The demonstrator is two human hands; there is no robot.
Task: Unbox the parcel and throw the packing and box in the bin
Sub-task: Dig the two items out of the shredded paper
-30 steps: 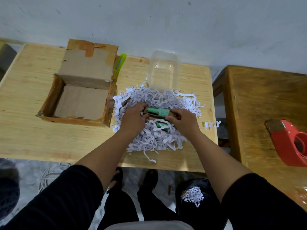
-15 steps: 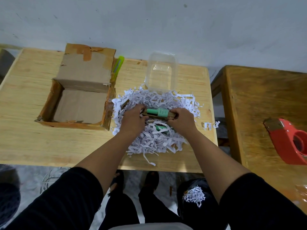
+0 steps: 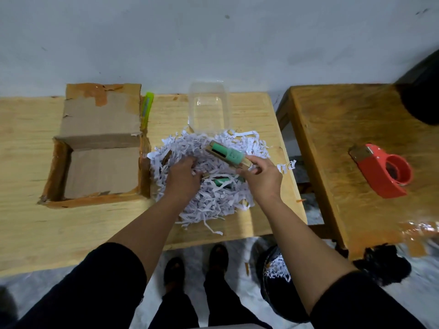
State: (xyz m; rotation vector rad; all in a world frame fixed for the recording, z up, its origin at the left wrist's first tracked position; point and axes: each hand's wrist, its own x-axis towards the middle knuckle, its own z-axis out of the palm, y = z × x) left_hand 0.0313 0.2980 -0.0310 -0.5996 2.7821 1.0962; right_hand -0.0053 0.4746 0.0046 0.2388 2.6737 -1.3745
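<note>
An open, empty cardboard box (image 3: 99, 148) lies on the left of the light wooden table (image 3: 35, 224). A heap of white shredded paper (image 3: 213, 200) sits to its right. My right hand (image 3: 260, 176) grips a green item in a brown card sleeve (image 3: 228, 154), lifted and tilted above the heap. My left hand (image 3: 183, 172) rests in the shreds, fingers curled into the paper. A second green item (image 3: 222, 181) lies half buried between my hands. A black bin (image 3: 275, 279) holding some shreds stands on the floor below the table edge.
A clear plastic tub (image 3: 209, 108) stands behind the heap, a green utility knife (image 3: 147, 108) beside the box flap. A second wooden table (image 3: 356, 148) on the right carries a red tape dispenser (image 3: 384, 172). My feet (image 3: 197, 269) are on the floor.
My left hand has let go of the sleeved green item and dropped into the shreds. My right hand has lifted the item up and to the right, tilting it.
</note>
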